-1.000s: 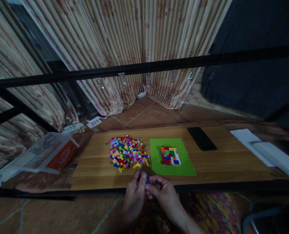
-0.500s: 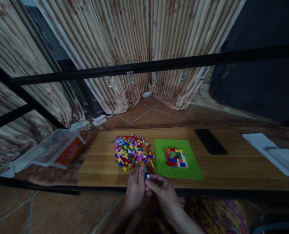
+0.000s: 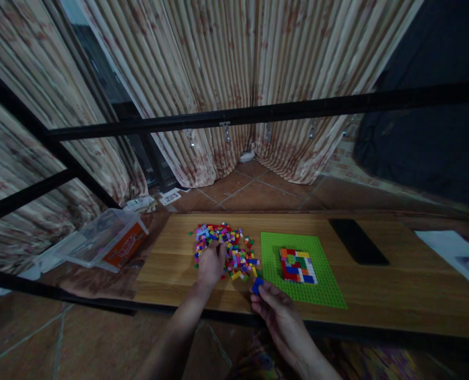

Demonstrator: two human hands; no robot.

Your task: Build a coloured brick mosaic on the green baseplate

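Between the thumb and fingers of my right hand is a blue toy brick, held just above the table's front edge. My left hand reaches into the pile of small coloured bricks, its thumb apart from the fingers. Its fingertips are partly hidden among the bricks, so I cannot see whether they touch one. To the right of the pile lies a green studded baseplate. On it sits a roughly square, multicoloured brick build, with white bricks along its right side.
A black phone-like slab lies on the wooden table, right of the baseplate. White paper is at the far right. A clear plastic box with an orange label stands left of the table. A black metal bar crosses beyond it.
My hands have parted: the left moved forward into the brick pile, while the right keeps the blue brick near the table edge. The view has shifted slightly left.
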